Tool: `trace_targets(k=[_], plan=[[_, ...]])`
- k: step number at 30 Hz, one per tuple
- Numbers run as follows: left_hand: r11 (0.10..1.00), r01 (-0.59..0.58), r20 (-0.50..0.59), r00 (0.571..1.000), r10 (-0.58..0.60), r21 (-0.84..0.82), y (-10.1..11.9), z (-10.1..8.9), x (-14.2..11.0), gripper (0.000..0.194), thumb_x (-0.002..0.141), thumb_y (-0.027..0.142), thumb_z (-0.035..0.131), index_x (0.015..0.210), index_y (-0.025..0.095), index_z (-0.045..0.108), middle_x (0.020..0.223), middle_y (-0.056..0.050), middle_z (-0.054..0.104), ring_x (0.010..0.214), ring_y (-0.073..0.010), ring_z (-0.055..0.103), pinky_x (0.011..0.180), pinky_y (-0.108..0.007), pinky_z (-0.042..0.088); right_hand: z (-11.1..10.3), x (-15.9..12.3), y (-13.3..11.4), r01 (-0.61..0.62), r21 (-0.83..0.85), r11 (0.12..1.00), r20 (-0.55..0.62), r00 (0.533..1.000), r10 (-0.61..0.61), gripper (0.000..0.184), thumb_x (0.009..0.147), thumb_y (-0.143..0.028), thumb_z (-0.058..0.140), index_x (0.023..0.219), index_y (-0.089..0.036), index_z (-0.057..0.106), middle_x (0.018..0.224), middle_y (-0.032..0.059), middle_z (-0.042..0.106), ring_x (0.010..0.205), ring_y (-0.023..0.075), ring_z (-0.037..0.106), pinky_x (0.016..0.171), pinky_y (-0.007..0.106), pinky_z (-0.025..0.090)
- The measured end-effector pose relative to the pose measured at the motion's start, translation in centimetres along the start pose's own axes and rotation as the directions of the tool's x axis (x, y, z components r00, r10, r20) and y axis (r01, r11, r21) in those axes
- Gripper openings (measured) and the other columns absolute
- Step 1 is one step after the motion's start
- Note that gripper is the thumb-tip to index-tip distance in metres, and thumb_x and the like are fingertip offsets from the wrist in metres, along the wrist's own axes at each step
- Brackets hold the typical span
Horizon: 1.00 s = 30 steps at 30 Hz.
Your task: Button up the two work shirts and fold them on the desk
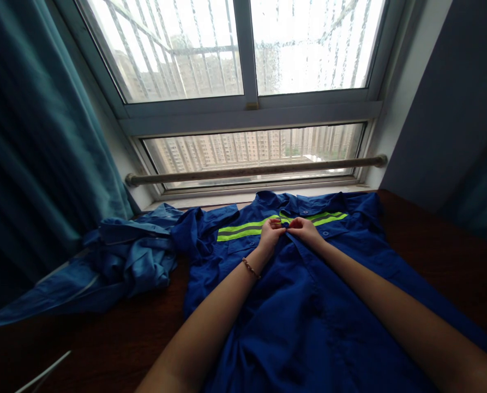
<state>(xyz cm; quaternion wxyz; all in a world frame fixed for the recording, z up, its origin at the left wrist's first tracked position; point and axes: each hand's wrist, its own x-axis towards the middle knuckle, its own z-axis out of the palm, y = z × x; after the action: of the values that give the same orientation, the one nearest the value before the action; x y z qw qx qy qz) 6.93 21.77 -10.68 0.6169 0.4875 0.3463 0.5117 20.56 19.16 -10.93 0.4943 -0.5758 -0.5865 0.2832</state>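
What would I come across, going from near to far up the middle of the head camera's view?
Beaded bracelet → left hand → horizontal bar → window frame → tall buildings outside.

Two bare forearms reach forward from the bottom edge, angling inward until the hands nearly meet. The left hand (271, 233), below a wrist wearing a beaded bracelet (251, 268), has its fingers bent and pinched; the right hand (304, 229) mirrors it, fingertips together, wrist bare.
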Motion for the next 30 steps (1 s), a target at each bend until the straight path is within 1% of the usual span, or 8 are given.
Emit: trace_targets(k=[4, 9, 14, 19, 23, 25, 28, 30], plan=[[0.981, -0.087, 0.026, 0.996, 0.084, 0.174, -0.2, -0.3, 0.2, 0.034, 0.055, 0.004, 0.068, 0.082, 0.014, 0.051, 0.065, -0.001, 0.061, 0.061, -0.0139, 0.059, 0.063, -0.025, 0.046, -0.5, 0.2, -1.2, -0.041, -0.227, 0.973, 0.003, 0.999, 0.043, 0.014, 0.068, -0.025, 0.058, 0.076, -0.013, 0.061, 0.073, 0.0033, 0.065, 0.069, 0.0150, 0.060, 0.062, 0.023, 0.045], [0.909, -0.192, 0.089, 0.981, 0.171, 0.369, -0.3, -1.1, 1.4, 0.026, 0.062, 0.006, 0.064, 0.083, 0.017, 0.054, 0.065, -0.001, 0.061, 0.063, -0.0145, 0.059, 0.066, -0.026, 0.046, -0.5, -0.8, -2.8, -0.049, -0.432, 0.901, -0.011, 0.999, 0.049, 0.009, 0.066, -0.023, 0.059, 0.063, -0.015, 0.059, 0.066, 0.0053, 0.062, 0.069, 0.0183, 0.057, 0.062, 0.025, 0.039], [0.831, -0.299, 0.206, 0.952, 0.226, 0.469, 0.2, -2.1, 3.4, 0.029, 0.063, 0.000, 0.058, 0.085, 0.018, 0.056, 0.066, 0.000, 0.062, 0.069, -0.0146, 0.060, 0.074, -0.026, 0.045, 0.0, -3.8, -4.4, 0.026, -0.743, 0.668, 0.078, 0.996, 0.047, 0.024, 0.066, -0.027, 0.058, 0.086, -0.014, 0.057, 0.085, 0.0099, 0.061, 0.080, 0.0233, 0.057, 0.062, 0.027, 0.038], [0.837, -0.269, 0.254, 0.954, 0.162, 0.476, 0.9, -2.2, 4.7, 0.039, 0.052, -0.001, 0.065, 0.086, 0.018, 0.059, 0.078, -0.003, 0.065, 0.080, -0.0157, 0.061, 0.081, -0.025, 0.043, 0.7, -5.2, -5.0, 0.006, -0.783, 0.622, 0.043, 0.998, 0.044, 0.036, 0.065, -0.021, 0.056, 0.100, -0.013, 0.052, 0.092, 0.0120, 0.058, 0.085, 0.0240, 0.055, 0.068, 0.028, 0.040], [0.817, -0.263, 0.243, 0.957, 0.156, 0.513, 1.3, -1.5, 3.1, 0.045, 0.047, 0.010, 0.074, 0.089, 0.017, 0.061, 0.090, -0.008, 0.064, 0.090, -0.0209, 0.059, 0.088, -0.030, 0.040, 1.2, -5.8, -5.3, 0.030, -0.799, 0.600, 0.016, 0.999, -0.028, 0.034, 0.071, -0.014, 0.048, 0.105, -0.011, 0.052, 0.092, 0.0117, 0.057, 0.085, 0.0225, 0.054, 0.071, 0.029, 0.040], [0.757, -0.348, 0.309, 0.929, 0.202, 0.553, 1.5, -1.4, 1.3, 0.038, 0.054, 0.015, 0.072, 0.090, 0.018, 0.062, 0.095, -0.009, 0.063, 0.093, -0.0216, 0.057, 0.090, -0.031, 0.038, 1.2, -6.2, -6.0, 0.071, -0.838, 0.541, 0.057, 0.997, -0.044, 0.033, 0.071, -0.011, 0.047, 0.103, -0.010, 0.055, 0.095, 0.0127, 0.056, 0.082, 0.0227, 0.054, 0.069, 0.030, 0.040], [0.635, -0.518, 0.490, 0.838, 0.241, 0.573, 1.9, -2.0, -1.3, 0.020, 0.068, 0.019, 0.062, 0.088, 0.021, 0.065, 0.100, -0.008, 0.061, 0.095, -0.0205, 0.055, 0.090, -0.031, 0.038, 1.1, -6.7, -7.4, 0.120, -0.906, 0.406, 0.095, 0.992, -0.080, 0.025, 0.073, -0.010, 0.048, 0.093, -0.009, 0.061, 0.096, 0.0163, 0.054, 0.087, 0.0275, 0.052, 0.067, 0.032, 0.041], [0.575, -0.584, 0.569, 0.788, 0.234, 0.573, 2.0, -2.4, -2.5, 0.017, 0.072, 0.018, 0.056, 0.086, 0.022, 0.066, 0.101, -0.007, 0.061, 0.094, -0.0202, 0.055, 0.089, -0.030, 0.039, 1.0, -6.8, -8.0, 0.122, -0.929, 0.351, 0.109, 0.992, -0.056, 0.020, 0.075, -0.011, 0.048, 0.086, -0.009, 0.064, 0.093, 0.0176, 0.055, 0.088, 0.0298, 0.052, 0.065, 0.032, 0.041]])
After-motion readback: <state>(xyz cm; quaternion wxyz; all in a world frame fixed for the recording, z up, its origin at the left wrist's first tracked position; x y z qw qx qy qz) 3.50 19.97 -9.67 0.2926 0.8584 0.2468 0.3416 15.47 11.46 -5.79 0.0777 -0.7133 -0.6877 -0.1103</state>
